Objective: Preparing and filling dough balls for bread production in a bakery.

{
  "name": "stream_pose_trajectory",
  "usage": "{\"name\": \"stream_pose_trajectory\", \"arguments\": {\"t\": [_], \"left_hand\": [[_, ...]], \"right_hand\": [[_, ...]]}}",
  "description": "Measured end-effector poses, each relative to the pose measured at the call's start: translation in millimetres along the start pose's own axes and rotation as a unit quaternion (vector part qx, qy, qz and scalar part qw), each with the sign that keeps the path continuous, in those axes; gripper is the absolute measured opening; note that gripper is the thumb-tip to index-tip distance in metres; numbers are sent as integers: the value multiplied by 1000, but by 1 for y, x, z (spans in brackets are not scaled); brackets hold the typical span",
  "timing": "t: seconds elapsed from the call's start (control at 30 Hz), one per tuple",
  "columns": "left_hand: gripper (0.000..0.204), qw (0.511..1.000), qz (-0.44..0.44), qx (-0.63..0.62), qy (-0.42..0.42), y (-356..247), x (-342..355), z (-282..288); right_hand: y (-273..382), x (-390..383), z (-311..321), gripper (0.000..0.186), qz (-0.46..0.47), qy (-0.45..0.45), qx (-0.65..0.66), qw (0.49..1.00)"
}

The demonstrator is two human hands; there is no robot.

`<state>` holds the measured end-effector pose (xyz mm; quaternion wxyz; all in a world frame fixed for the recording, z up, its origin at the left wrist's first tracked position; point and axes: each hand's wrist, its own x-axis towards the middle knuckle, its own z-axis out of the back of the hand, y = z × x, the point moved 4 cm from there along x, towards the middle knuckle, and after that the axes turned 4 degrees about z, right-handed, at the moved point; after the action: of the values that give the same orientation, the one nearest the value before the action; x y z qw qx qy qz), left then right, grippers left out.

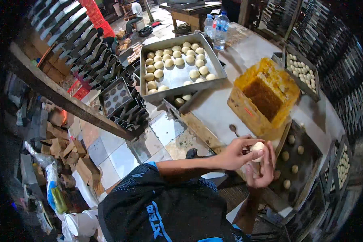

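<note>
Both hands are together above the table's near edge, around a pale round dough ball [258, 147]. My left hand [236, 154] comes from the left with its fingers curled at the ball. From below, my right hand [266, 172] cups it with bent fingers. The palms and part of the ball's underside are hidden. Just beyond the hands stands a square tin [250, 117], its walls smeared with yellow-orange filling. A small dark spoon [232, 128] lies on the table left of the tin. Right of my hands is a dark baking tray [300, 171] with several spaced dough balls.
A large metal tray [173, 76] with many dough balls sits at the table's far left. Plastic bottles [220, 32] stand behind it. More filled trays [300, 71] lie at the right. A wooden post [74, 99] and cardboard boxes [84, 169] are left; a person [135, 16] sits far off.
</note>
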<state>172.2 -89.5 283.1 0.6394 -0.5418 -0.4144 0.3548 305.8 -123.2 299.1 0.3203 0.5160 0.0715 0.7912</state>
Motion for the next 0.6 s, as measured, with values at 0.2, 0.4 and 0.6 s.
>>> {"name": "stream_pose_trajectory", "arguments": {"t": [0.2, 0.4, 0.6], "left_hand": [[42, 954, -266, 60, -124, -22, -40, -106], [45, 991, -108, 59, 56, -13, -26, -142], [35, 926, 205, -317, 1, 31, -29, -87]], "right_hand": [[-20, -92, 71, 47, -117, -230, 92, 962], [-73, -168, 57, 46, -122, -567, 228, 782], [-66, -84, 11, 41, -297, -198, 87, 930]]}}
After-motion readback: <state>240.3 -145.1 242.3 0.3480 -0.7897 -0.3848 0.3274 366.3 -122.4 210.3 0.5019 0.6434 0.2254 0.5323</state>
